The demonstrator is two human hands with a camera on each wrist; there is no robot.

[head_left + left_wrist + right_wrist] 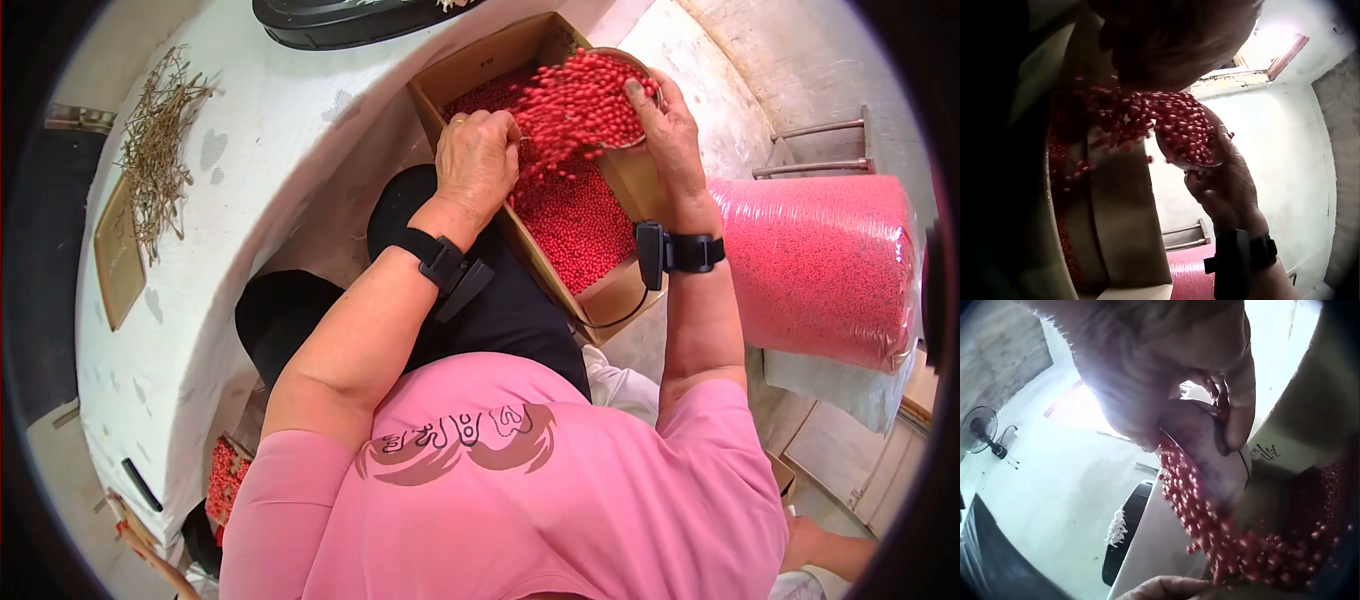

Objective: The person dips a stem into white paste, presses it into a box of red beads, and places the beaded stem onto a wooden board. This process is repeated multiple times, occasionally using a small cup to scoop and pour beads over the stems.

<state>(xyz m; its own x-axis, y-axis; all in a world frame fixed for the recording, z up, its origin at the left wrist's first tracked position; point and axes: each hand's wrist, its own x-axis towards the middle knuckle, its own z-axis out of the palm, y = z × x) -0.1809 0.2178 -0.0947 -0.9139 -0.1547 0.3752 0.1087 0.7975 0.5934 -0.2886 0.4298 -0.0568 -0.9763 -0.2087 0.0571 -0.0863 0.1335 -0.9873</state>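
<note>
My right hand [670, 140] grips a shallow round bowl [1200, 434] by its edge, thumb over the rim. The bowl is tilted to the left, and a stream of small red berry-like balls [575, 110] spills from it over the open cardboard box [630, 180]. More of these red balls [575, 230] cover the bottom of the box. My left hand [472, 165], fingers curled, is at the box's left side beside the falling stream. Its fingertips are partly hidden, so I cannot tell whether it holds anything.
A large clear bag of red balls [820, 270] stands to the right. On the white-covered table [250, 150] at left lie a bundle of dry twigs [160, 140] and a flat tan board [118, 260]. A black tray [340, 25] is at the back.
</note>
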